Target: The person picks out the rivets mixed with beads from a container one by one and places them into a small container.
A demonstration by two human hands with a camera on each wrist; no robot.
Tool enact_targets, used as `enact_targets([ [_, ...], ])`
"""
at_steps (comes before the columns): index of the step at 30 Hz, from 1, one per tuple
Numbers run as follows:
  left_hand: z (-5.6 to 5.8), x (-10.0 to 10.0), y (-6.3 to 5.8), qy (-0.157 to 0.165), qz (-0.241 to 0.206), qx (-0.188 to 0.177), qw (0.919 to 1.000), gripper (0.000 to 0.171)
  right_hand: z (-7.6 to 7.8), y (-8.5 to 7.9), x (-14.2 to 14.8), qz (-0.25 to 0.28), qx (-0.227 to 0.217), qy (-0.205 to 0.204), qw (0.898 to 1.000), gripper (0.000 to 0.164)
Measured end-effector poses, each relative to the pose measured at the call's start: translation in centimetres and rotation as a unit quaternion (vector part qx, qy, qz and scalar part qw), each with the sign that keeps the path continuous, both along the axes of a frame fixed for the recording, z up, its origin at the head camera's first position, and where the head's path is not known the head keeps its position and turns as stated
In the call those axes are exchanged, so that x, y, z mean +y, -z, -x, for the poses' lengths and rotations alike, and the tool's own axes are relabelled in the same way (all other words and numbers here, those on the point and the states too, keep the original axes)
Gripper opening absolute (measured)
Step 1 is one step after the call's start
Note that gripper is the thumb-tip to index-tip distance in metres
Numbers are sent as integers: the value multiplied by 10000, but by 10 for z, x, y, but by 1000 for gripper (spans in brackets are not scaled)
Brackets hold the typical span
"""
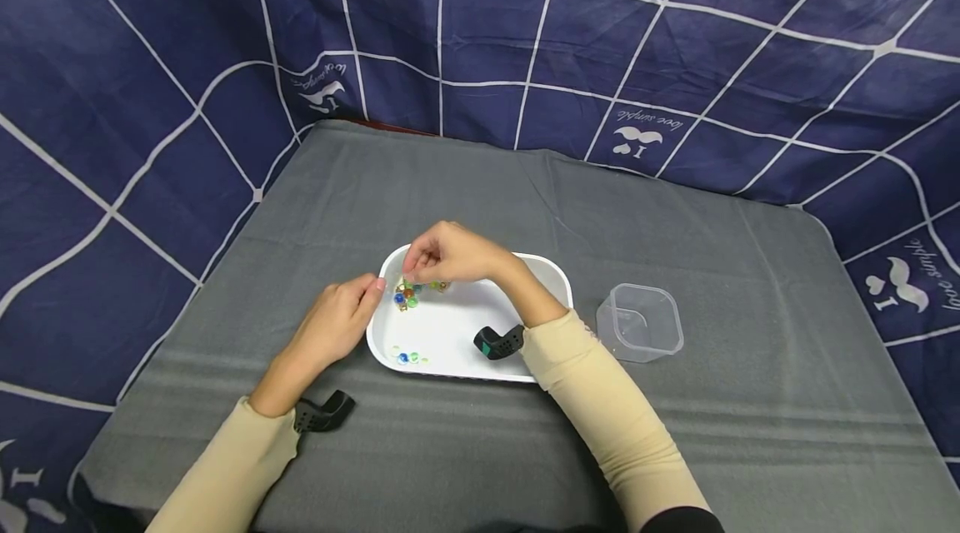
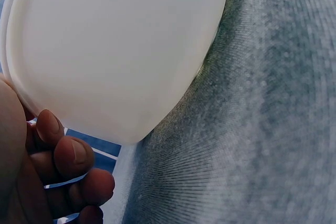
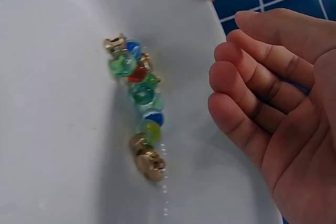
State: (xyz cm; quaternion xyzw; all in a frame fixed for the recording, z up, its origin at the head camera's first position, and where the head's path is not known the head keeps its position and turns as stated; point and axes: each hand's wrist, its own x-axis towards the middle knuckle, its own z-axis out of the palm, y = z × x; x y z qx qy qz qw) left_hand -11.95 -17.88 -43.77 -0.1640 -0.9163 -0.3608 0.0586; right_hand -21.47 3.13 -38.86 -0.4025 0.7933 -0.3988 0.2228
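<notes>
Two hands are at the white tray (image 1: 450, 337): the fingers of the right hand (image 1: 453, 254) are loosely bent above it with nothing visible between them, while those of the left hand (image 1: 337, 316) grip its rim at the left end. Beside the right fingers, inside the tray, lies a cluster of coloured glass marbles (image 3: 142, 94) with gold-coloured pieces (image 3: 150, 165), and a smaller marble group (image 1: 405, 358) lies apart at the near left corner. To the right, a clear plastic container (image 1: 640, 323) stands on the grey-covered counter (image 1: 735, 400).
</notes>
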Motion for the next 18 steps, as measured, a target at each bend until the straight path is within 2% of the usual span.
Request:
enact_targets([
  [5,0,0,-1,-40,-34,22,10000,36,0,8,-4,-197,-71,-154,9997,4],
  [12,0,0,-1,-74,-60,11,10000,35,-4,13,-11,-679,140,-296,9972,3],
  [18,0,0,0,-57,-51,6,10000,35,-5,16,-14,-955,122,-362,9947,6],
])
